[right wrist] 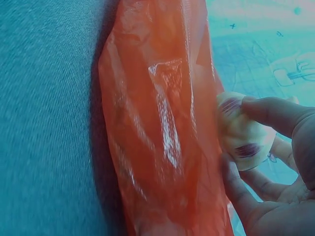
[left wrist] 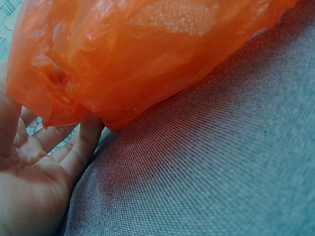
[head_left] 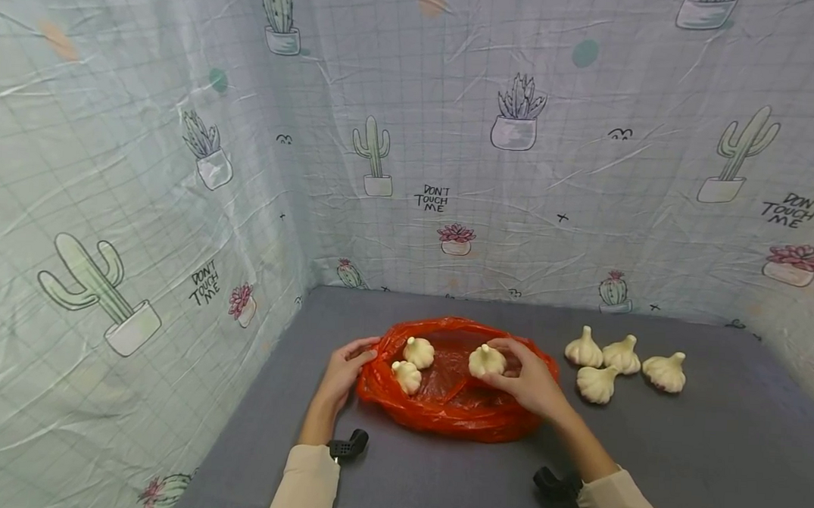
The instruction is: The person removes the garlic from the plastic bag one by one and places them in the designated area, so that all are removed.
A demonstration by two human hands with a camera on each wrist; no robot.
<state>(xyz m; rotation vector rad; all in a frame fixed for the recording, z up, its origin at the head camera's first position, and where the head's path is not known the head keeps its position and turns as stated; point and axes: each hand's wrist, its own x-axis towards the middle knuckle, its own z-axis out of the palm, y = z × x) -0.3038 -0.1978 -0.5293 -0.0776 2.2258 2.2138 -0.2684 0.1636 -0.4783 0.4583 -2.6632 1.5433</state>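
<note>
Pale cactus-print sheeting (head_left: 415, 72) backs a grey, woven-textured worktop (head_left: 431, 482), on which a translucent red-orange plastic bag (head_left: 454, 419) gapes upward, its crumpled rim forming an oval. Right hand (head_left: 529, 379): the grip is clamped on a cream-coloured, ribbed garlic bulb (head_left: 487, 361) with purplish streaks, which sits between thumb and fingertips at the right part of the bag's mouth. Left hand (head_left: 339, 369): thumb and fingers pinch the bag's left edge. Two similar bulbs (head_left: 418, 352) lie inside the bag at left; four more (head_left: 596, 383) rest on the worktop to its right.
</note>
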